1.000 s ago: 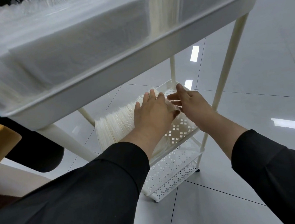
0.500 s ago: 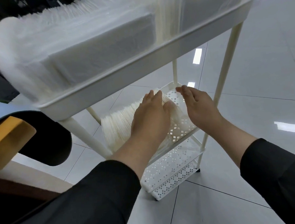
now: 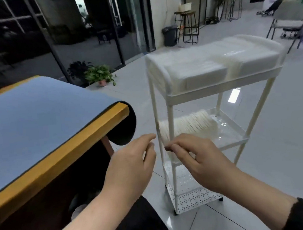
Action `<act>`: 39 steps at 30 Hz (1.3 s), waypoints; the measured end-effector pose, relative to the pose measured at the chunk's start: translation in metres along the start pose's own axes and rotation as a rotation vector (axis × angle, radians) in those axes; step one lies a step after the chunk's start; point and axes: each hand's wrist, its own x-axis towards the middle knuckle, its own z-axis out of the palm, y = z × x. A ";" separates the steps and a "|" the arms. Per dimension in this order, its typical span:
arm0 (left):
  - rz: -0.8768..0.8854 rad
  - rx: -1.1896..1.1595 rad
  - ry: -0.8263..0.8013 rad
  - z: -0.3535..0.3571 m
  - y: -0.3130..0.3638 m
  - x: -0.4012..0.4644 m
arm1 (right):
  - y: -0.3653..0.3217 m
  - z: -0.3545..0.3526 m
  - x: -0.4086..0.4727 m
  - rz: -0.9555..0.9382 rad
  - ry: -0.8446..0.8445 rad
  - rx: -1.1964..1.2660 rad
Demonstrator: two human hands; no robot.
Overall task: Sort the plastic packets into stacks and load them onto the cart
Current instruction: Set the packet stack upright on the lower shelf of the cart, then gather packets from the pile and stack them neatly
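My left hand (image 3: 131,169) hangs relaxed and empty, my right hand (image 3: 202,158) has its fingers curled with the tips pinched together, though I cannot tell whether anything thin is caught there; both hover just short of the cart (image 3: 223,88). The thin, glossy, cream-white packets (image 3: 190,125) stand on edge in a fanned row on the perforated middle shelf, and flat stacks (image 3: 214,67) fill the smooth top tray. I judge loading near done; next I'd turn to the blue-matted, wood-edged table (image 3: 37,121) for leftovers.
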 end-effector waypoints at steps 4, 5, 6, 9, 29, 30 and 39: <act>0.010 0.158 0.257 -0.113 -0.048 -0.041 | -0.120 0.045 0.033 -0.261 -0.130 0.028; -0.016 0.200 0.326 -0.144 -0.064 -0.053 | -0.153 0.061 0.043 -0.311 -0.162 0.055; -0.049 0.237 0.394 -0.175 -0.081 -0.066 | -0.186 0.078 0.052 -0.353 -0.196 0.084; -0.220 0.336 0.534 -0.272 -0.138 -0.119 | -0.279 0.149 0.081 -0.448 -0.312 0.129; -1.038 0.380 0.404 -0.466 -0.391 -0.199 | -0.444 0.503 0.272 -0.227 -0.749 -0.307; -1.057 0.399 0.384 -0.462 -0.395 -0.198 | -0.444 0.509 0.276 -0.244 -0.752 -0.303; -1.042 0.271 0.412 -0.461 -0.401 -0.197 | -0.465 0.538 0.285 -0.294 -0.821 -0.178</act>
